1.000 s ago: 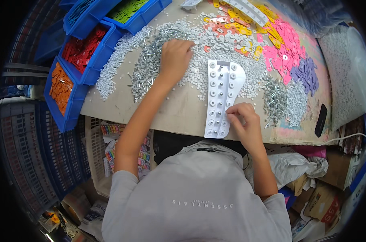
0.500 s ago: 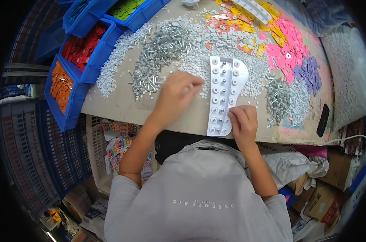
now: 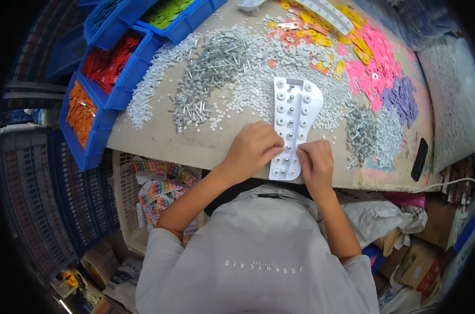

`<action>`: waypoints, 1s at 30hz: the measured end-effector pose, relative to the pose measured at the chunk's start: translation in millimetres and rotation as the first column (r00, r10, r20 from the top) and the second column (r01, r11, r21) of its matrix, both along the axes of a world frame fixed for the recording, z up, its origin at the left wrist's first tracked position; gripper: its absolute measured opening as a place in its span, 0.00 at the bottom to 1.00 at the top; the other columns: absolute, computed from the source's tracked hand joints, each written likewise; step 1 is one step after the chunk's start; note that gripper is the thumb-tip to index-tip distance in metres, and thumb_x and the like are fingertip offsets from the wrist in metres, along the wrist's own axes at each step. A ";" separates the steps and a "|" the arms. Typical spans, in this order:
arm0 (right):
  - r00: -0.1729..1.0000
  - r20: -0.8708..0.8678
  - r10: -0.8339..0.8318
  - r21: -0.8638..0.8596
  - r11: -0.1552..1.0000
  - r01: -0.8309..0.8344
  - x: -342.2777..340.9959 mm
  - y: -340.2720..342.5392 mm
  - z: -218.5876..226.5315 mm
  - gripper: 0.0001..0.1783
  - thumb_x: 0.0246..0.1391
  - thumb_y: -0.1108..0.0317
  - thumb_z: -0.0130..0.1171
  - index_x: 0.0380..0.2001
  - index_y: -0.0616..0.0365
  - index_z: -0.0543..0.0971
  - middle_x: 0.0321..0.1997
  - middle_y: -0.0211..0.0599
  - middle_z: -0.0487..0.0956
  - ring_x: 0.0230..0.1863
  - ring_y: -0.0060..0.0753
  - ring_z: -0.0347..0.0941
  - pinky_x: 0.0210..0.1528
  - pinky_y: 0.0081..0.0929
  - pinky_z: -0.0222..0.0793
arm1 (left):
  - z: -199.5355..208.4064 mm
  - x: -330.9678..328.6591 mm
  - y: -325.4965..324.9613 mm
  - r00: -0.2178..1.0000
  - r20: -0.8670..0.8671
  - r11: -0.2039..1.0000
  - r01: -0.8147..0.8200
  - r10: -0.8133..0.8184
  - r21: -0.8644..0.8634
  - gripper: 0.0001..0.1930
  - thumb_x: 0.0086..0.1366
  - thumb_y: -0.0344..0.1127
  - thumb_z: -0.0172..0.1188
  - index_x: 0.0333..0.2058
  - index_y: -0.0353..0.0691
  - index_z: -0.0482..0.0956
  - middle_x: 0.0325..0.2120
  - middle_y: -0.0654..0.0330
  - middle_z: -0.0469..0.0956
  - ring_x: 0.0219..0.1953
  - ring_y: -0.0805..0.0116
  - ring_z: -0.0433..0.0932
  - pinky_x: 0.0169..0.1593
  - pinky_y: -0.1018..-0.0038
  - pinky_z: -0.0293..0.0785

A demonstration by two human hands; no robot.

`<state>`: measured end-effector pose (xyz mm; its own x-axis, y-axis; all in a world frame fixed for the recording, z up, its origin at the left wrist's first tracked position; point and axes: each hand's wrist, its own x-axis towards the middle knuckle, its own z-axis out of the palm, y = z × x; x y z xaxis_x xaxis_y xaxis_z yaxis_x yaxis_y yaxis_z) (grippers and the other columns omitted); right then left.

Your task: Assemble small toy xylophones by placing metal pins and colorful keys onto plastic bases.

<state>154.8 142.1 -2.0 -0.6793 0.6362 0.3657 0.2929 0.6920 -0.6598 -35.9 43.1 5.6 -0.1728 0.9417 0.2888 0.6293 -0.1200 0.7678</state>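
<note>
A white plastic tray (image 3: 314, 102) with one wavy side lies near the table's front edge. Round white washers sit in rows along both its sides, and silver metal pins stand in the channel between them. At its left row, low down, my left hand (image 3: 255, 145) is closed in a pinch; whatever is between the fingertips is hidden. My right hand (image 3: 317, 159) is also closed, fingertips pressed together by the tray's lower right side, and I cannot make out what they hold. Beyond the tray spread small white washers (image 3: 250, 94) and metal pins (image 3: 216, 57).
Blue bins of red (image 3: 112, 63), orange (image 3: 81, 112) and green (image 3: 167, 13) pieces line the left. Pink (image 3: 371, 65), purple (image 3: 400, 99) and yellow pieces lie at the back right. More pins (image 3: 360, 131) and a black phone-like object (image 3: 419, 159) are on the right.
My left hand has come in from the washers, moving right and down to the tray's left row. The right hand stays by the tray's lower right side.
</note>
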 end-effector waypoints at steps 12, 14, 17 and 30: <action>0.999 -0.020 0.030 0.012 0.999 -0.030 0.2 2.1 0.7 0.08 0.48 0.79 0.67 0.31 0.62 0.79 0.29 0.41 0.74 0.33 0.47 0.70 0.37 0.40 0.66 | -6.2 -29.5 24.9 0.992 0.009 0.986 -0.125 0.125 0.113 0.06 0.63 0.34 0.64 0.33 0.38 0.83 0.28 0.58 0.78 0.34 0.54 0.76 0.41 0.61 0.69; 0.998 -0.019 0.053 0.041 0.998 -0.052 2.2 3.2 0.8 0.07 0.48 0.79 0.68 0.31 0.62 0.79 0.29 0.41 0.74 0.33 0.47 0.70 0.37 0.40 0.66 | -4.7 -60.6 52.8 0.950 -0.133 0.953 -0.261 0.281 0.152 0.06 0.63 0.34 0.64 0.34 0.38 0.84 0.31 0.56 0.80 0.37 0.52 0.77 0.44 0.59 0.69; 0.993 -0.032 0.110 0.103 0.989 -0.107 0.4 9.6 3.2 0.07 0.49 0.78 0.67 0.31 0.62 0.79 0.28 0.41 0.74 0.33 0.47 0.71 0.36 0.41 0.66 | -6.7 -103.3 87.0 0.875 -0.285 0.912 -0.328 0.392 0.248 0.06 0.62 0.32 0.66 0.36 0.39 0.86 0.32 0.58 0.81 0.39 0.56 0.78 0.47 0.64 0.71; 0.972 0.099 -0.213 0.284 0.942 0.178 -60.3 167.8 16.9 0.05 0.56 0.71 0.62 0.35 0.58 0.82 0.34 0.43 0.81 0.41 0.49 0.75 0.46 0.44 0.69 | -18.9 -115.0 113.6 0.821 -0.453 0.938 -0.302 0.347 0.172 0.05 0.58 0.34 0.69 0.31 0.41 0.83 0.30 0.61 0.80 0.40 0.59 0.76 0.50 0.63 0.68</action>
<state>94.5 309.9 14.9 -0.6034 0.6496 0.4625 0.5091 0.7602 -0.4036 -151.0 156.7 -13.3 -0.2859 0.8220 0.4925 0.9251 0.1028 0.3656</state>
